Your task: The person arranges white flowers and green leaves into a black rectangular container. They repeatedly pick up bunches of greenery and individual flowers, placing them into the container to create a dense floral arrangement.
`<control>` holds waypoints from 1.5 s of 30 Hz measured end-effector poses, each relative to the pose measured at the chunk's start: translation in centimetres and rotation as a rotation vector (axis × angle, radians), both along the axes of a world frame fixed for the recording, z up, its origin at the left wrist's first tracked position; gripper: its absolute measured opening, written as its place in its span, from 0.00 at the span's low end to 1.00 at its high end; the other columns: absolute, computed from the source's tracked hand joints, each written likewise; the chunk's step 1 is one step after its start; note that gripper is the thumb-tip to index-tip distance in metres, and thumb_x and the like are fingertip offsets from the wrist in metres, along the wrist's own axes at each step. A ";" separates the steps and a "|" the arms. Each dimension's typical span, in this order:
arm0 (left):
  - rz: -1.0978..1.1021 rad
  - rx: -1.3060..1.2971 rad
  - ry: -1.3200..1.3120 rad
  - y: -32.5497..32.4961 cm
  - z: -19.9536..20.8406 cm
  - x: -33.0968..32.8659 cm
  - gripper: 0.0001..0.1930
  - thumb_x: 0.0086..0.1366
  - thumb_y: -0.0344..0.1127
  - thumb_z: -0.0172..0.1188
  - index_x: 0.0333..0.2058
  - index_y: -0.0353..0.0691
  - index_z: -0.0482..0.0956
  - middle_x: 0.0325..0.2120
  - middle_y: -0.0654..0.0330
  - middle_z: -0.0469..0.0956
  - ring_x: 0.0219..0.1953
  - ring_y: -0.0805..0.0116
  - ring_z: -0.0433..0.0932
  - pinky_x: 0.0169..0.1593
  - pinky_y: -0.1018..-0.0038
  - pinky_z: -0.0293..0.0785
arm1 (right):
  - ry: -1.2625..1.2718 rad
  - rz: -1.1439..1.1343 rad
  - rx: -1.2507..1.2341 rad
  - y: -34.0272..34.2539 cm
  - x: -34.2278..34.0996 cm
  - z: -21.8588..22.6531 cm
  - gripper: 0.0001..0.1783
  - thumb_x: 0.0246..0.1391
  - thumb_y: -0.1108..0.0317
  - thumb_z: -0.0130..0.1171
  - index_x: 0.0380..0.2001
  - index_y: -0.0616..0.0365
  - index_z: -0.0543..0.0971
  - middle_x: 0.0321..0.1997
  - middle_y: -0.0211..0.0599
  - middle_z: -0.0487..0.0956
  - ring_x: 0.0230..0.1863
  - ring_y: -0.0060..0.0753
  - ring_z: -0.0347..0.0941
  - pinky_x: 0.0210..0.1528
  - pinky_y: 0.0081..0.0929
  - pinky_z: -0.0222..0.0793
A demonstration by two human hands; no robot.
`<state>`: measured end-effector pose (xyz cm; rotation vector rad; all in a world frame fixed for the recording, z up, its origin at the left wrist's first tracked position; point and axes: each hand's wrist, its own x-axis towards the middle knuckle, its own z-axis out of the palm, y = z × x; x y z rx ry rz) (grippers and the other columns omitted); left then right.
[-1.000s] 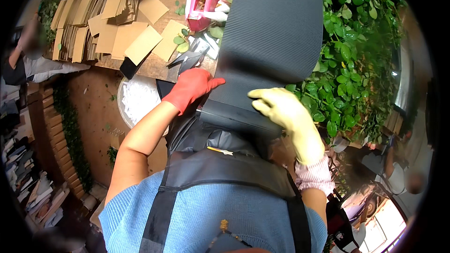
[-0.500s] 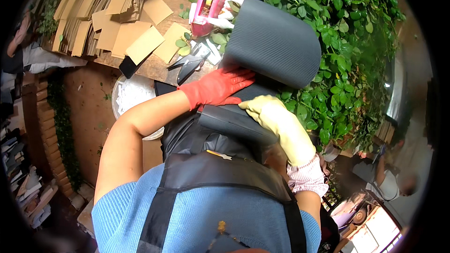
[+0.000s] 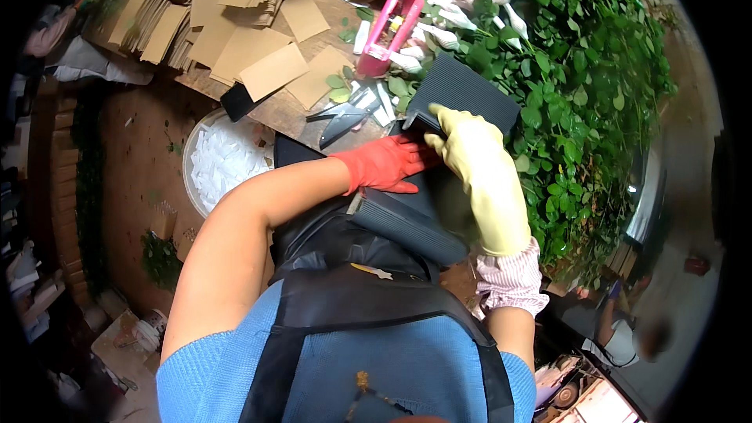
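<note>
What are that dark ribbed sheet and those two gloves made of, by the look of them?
The dark ribbed sheet looks like corrugated plastic or rubber, matt, with fine parallel ridges. The yellow glove and red glove look like smooth, slightly glossy rubber, though coated fabric is possible.

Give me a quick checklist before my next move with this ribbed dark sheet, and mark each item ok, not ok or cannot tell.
1. Right hand in the yellow glove grips the ribbed dark sheet at its near edge: ok.
2. Left hand in the red glove rests on the sheet's lower part: ok.
3. Both hands gloved: ok.
4. Scissors on the table lie apart from both hands: ok.
5. Sheet clear of the green leaves: cannot tell.
</note>
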<state>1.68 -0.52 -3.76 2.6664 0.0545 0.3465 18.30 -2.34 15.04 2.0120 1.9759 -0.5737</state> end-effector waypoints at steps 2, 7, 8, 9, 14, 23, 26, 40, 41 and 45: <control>0.009 -0.201 0.017 0.2 0.7 -0.5 0.40 0.72 0.58 0.56 0.74 0.40 0.61 0.73 0.51 0.63 0.76 0.53 0.57 0.79 0.55 0.46 | 0.148 0.218 0.293 0.8 -2.5 0.8 0.30 0.57 0.56 0.69 0.60 0.52 0.74 0.47 0.41 0.85 0.49 0.50 0.83 0.51 0.44 0.80; 0.115 -0.515 -0.052 -0.4 -0.7 -0.9 0.38 0.73 0.56 0.55 0.74 0.41 0.61 0.73 0.52 0.63 0.76 0.54 0.58 0.79 0.56 0.47 | 0.463 0.513 0.519 7.0 -13.8 -3.1 0.30 0.54 0.64 0.66 0.59 0.59 0.74 0.45 0.46 0.81 0.49 0.51 0.81 0.48 0.46 0.78; 0.131 -0.547 -0.054 -0.5 -1.0 -1.0 0.38 0.73 0.56 0.55 0.74 0.41 0.61 0.74 0.52 0.63 0.76 0.54 0.58 0.79 0.56 0.47 | 0.410 0.481 0.437 8.6 -15.9 -4.0 0.36 0.51 0.63 0.70 0.63 0.58 0.72 0.51 0.47 0.81 0.50 0.55 0.80 0.53 0.45 0.77; 0.129 -0.569 -0.052 -0.6 -1.1 -1.0 0.37 0.74 0.55 0.54 0.74 0.42 0.61 0.74 0.52 0.63 0.76 0.54 0.58 0.79 0.56 0.47 | 0.388 0.529 0.585 10.8 -17.4 -7.8 0.39 0.50 0.63 0.71 0.65 0.57 0.71 0.55 0.48 0.80 0.55 0.54 0.78 0.60 0.44 0.74; 0.121 -0.643 -0.045 -0.9 -1.9 -0.6 0.35 0.75 0.54 0.53 0.74 0.43 0.62 0.74 0.53 0.63 0.76 0.55 0.58 0.79 0.57 0.48 | 0.020 0.590 0.414 15.8 -21.8 -14.6 0.36 0.68 0.57 0.51 0.76 0.55 0.61 0.81 0.47 0.60 0.82 0.46 0.53 0.81 0.36 0.47; 0.153 -0.700 -0.061 -0.6 -1.6 -0.9 0.32 0.77 0.51 0.51 0.74 0.45 0.62 0.74 0.55 0.63 0.76 0.56 0.59 0.79 0.58 0.49 | 0.286 0.500 0.501 10.2 -17.6 -17.8 0.21 0.71 0.63 0.43 0.55 0.61 0.79 0.59 0.47 0.81 0.61 0.49 0.76 0.63 0.46 0.70; 0.179 -0.693 -0.054 -0.3 -1.7 -1.2 0.31 0.78 0.50 0.50 0.74 0.46 0.63 0.74 0.56 0.63 0.75 0.56 0.60 0.79 0.58 0.49 | 0.100 0.600 0.429 10.4 -17.1 -14.9 0.15 0.65 0.65 0.51 0.44 0.59 0.84 0.48 0.41 0.84 0.52 0.48 0.80 0.53 0.45 0.76; 0.181 -1.046 -0.110 -1.1 -0.7 -0.8 0.27 0.81 0.45 0.46 0.74 0.50 0.64 0.74 0.58 0.63 0.75 0.58 0.61 0.78 0.60 0.51 | 0.425 -0.089 0.023 11.5 -12.9 -1.7 0.17 0.71 0.56 0.51 0.43 0.53 0.85 0.43 0.40 0.88 0.44 0.47 0.86 0.49 0.39 0.80; 0.165 -0.938 -0.104 -1.0 -1.3 -0.3 0.26 0.81 0.45 0.46 0.74 0.50 0.64 0.75 0.59 0.63 0.75 0.58 0.61 0.78 0.60 0.51 | 0.493 -0.202 -0.094 12.6 -12.4 -1.9 0.16 0.71 0.57 0.51 0.43 0.53 0.85 0.44 0.39 0.88 0.44 0.47 0.86 0.50 0.37 0.79; 0.063 -0.366 -0.016 -0.4 -1.4 0.7 0.26 0.80 0.44 0.47 0.73 0.49 0.65 0.74 0.57 0.63 0.75 0.55 0.61 0.78 0.57 0.52 | 0.325 -0.126 0.124 11.3 -10.5 2.1 0.15 0.69 0.63 0.49 0.45 0.53 0.85 0.51 0.36 0.88 0.47 0.36 0.86 0.52 0.33 0.78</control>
